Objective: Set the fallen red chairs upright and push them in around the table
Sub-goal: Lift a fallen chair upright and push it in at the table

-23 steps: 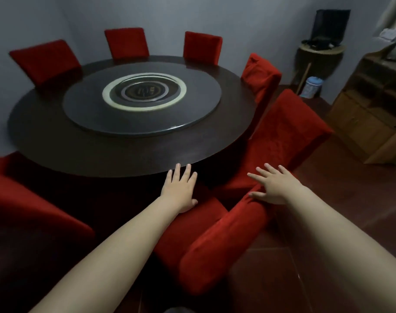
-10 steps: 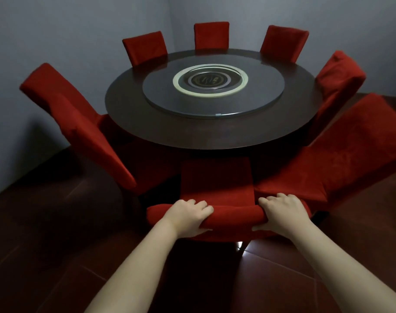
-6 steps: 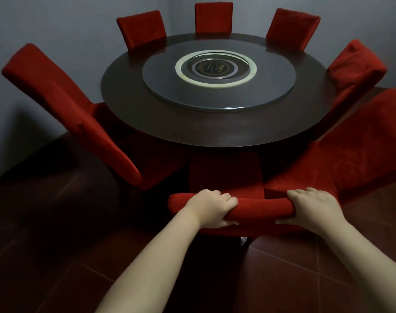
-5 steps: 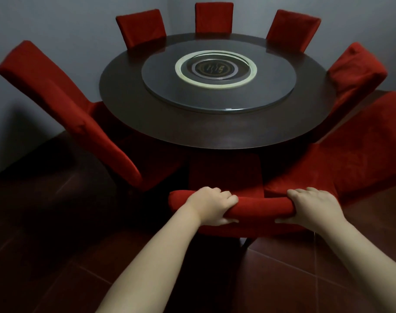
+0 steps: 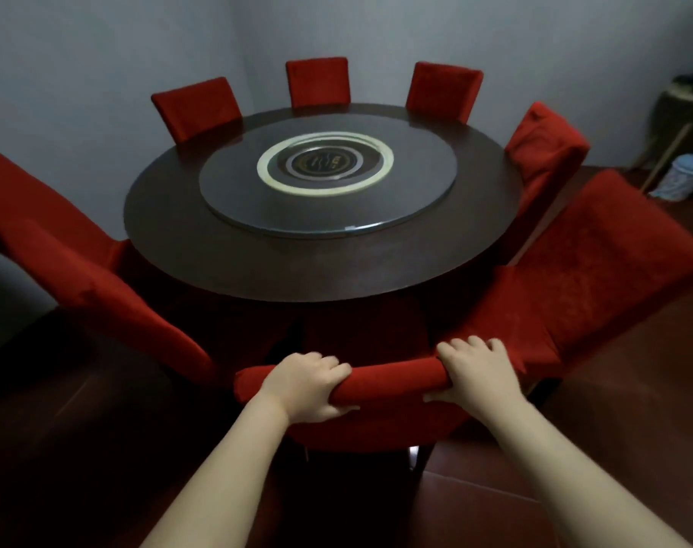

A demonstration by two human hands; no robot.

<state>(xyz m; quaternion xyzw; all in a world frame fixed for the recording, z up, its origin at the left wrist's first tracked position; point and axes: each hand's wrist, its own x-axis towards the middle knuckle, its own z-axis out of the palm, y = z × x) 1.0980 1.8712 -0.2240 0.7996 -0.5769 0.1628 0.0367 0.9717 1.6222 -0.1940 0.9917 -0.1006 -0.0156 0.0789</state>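
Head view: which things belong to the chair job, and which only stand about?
Job: middle chair, its top gripped by left hand and right hand; left chair; right chair; round table.
Standing about: glass turntable; small bin; stick beside it.

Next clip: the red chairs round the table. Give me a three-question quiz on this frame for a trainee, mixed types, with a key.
1. True or false: the left hand lies flat on the table.
2. What do the left hand and the right hand both grip?
A. the top of the nearest chair, along its back
B. the table's rim
C. a cloth
3. Fill in: seen from the camera, the small bin stands to the ___ of the table.

Key
1. False: its fingers curl over the top of the nearest chair's back.
2. A
3. right
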